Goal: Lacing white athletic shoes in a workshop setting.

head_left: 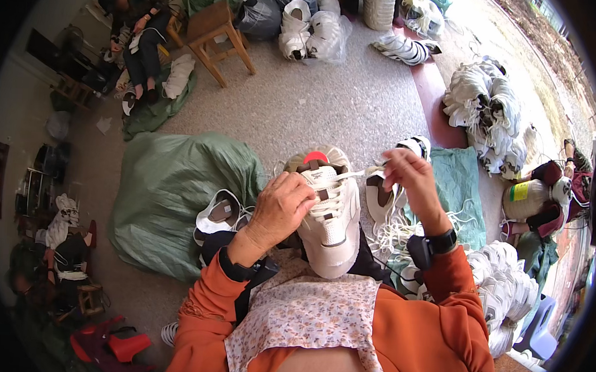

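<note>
A white sneaker [329, 238] rests on my lap, toe toward me, with a red patch at the heel end. White laces [329, 202] run through its upper eyelets. My left hand [280, 208] lies along the left side of the lacing, fingers bent and closed on the shoe's edge; their tips are partly hidden. To the right, my right hand [409, 182] is raised, pinching a white shoelace [359, 174] drawn out from the sneaker. Just below that hand lies another white shoe [378, 198] with a brown insole. Loose laces [396, 235] are heaped beside it.
A large green sack [176, 186] sits at my left, a white shoe [221, 212] beside it. Tied shoes [502, 281] are piled at right, with another bundle [487, 105] farther off. Beyond stand a wooden stool [218, 30] and a seated person [144, 36]. Other people sit nearby.
</note>
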Motion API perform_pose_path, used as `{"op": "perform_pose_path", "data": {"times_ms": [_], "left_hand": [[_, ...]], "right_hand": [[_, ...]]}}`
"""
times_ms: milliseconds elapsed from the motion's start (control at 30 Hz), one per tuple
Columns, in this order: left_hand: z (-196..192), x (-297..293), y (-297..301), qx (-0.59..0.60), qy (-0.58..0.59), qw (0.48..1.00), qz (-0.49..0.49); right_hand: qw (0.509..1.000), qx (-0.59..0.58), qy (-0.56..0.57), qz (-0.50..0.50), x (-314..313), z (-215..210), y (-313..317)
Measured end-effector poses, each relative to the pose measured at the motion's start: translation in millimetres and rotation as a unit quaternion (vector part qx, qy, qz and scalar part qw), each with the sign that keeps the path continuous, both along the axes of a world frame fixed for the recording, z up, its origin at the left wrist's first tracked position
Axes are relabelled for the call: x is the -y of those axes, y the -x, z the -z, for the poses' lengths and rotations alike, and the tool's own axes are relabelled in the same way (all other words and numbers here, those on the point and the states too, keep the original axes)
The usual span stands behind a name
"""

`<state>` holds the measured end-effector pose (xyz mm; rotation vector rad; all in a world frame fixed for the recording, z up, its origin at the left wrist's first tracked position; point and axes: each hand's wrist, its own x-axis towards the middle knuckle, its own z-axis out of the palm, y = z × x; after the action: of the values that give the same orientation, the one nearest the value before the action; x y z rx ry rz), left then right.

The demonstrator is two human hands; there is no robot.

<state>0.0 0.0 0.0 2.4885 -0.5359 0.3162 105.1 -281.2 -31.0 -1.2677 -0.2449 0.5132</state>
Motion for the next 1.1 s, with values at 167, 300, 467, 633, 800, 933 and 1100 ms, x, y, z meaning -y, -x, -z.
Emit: {"op": "perform_pose_path", "data": {"times_ms": [167,300,467,633,800,933,1100], "left_hand": [[7,-1,6,-0.025,0.026,0.997,-0.072],[10,0,9,-0.046,0.022,0.995,-0.083],[5,4,8,-0.110,0.008,0.990,-0.089],[-1,4,12,-0.089,-0.028,0.991,-0.093],[1,7,12,-0.128,-0.010,0.986,-0.109],[1,10,13,-0.140,0.009,0.983,-0.117],[-3,14,13,-0.169,-0.021,0.979,-0.108]], "right_hand": [[0.902,0.372,0.191,-0.108,-42,1,19],[0.857,0.441,0.243,-0.113,-56,2,13],[0.809,0.466,0.313,-0.174,-62,-2,9],[0.770,0.507,0.332,-0.201,-66,-8,5],[0.768,0.492,0.339,-0.228,-68,-10,2],[0.784,0.489,0.319,-0.208,-64,-6,8],[0.741,0.520,0.357,-0.228,-65,-1,2]]}}
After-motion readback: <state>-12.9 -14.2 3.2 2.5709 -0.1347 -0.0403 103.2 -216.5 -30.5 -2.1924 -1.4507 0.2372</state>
